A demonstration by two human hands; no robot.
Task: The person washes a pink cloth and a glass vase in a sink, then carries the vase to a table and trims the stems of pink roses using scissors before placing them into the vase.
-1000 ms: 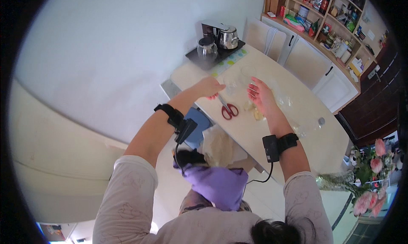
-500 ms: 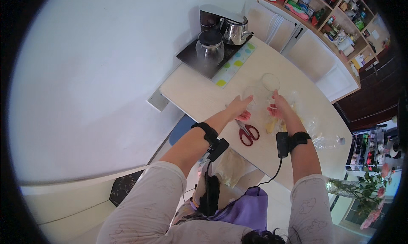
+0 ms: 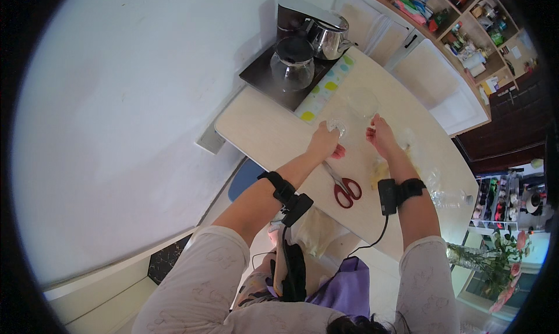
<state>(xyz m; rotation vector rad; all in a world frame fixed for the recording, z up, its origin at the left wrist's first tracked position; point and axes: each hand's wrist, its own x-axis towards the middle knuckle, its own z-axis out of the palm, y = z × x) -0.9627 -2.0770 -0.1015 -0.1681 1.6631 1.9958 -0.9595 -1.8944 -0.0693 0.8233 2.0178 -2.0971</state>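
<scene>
Out in front, my left hand (image 3: 327, 140) is closed on a clear, shiny plastic piece (image 3: 337, 126); its exact kind cannot be made out. My right hand (image 3: 381, 137) pinches the edge of a clear round plastic disc (image 3: 362, 103), perhaps a lid. Both hands are over the pale table (image 3: 256, 121). Scissors with red handles (image 3: 347, 192) lie nearer to me, below my left hand. Partly hidden by my right forearm is a yellowish item (image 3: 380, 175) with clear plastic around it.
A glass pot with a black lid (image 3: 293, 66) and a steel kettle (image 3: 330, 40) stand on a dark tray at the far left. Toward the right edge lies a clear plastic bottle (image 3: 451, 199). Pink flowers (image 3: 515, 270) rise at the right, open shelves behind.
My left hand's fingers have closed round the clear plastic piece and the hand has turned. The disc in my right hand has tilted and shifted slightly left. The whole view has moved a little.
</scene>
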